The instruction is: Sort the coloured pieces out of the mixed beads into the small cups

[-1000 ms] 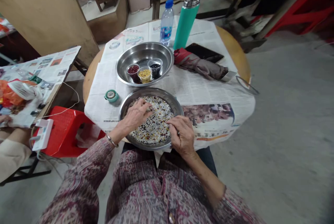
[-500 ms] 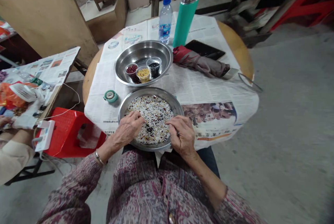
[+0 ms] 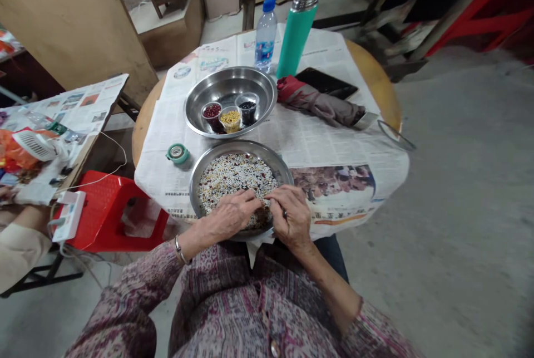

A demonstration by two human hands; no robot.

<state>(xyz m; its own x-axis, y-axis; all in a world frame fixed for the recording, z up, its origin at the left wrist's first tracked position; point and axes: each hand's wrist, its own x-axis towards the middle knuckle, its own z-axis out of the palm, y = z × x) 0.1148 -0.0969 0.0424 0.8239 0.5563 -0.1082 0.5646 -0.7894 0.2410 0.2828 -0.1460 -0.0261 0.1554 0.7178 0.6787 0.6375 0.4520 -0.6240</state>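
A steel basin [image 3: 283, 162] close to my body holds a layer of white grains mixed with dark, yellow and red beans [image 3: 236, 171]. My left hand [image 3: 235, 210] is over its lower middle, fingers bent together and fingertips close to those of my right hand. Over the right rim, my right hand [image 3: 291, 214] is closed with thumb and forefinger pinched; anything between them is too small to name. Just beyond, a second steel basin [image 3: 200, 88] holds three clear cups: one of red beans [image 3: 212, 112], one of yellow beans [image 3: 230, 117], one of black beans [image 3: 248, 107].
Newspaper covers the round table [image 3: 377, 79]. At its back stand a water bottle [image 3: 265, 38] and a green flask [image 3: 297, 35], near a folded umbrella [image 3: 321, 103] and a dark tablet [image 3: 327, 83]. A green lid [image 3: 177, 153] lies left. A red stool [image 3: 108, 207] carries a power strip [image 3: 70, 216].
My left hand has moved right across the basin, up to my right hand's fingertips. My right hand stays nearly in place, still pinched.
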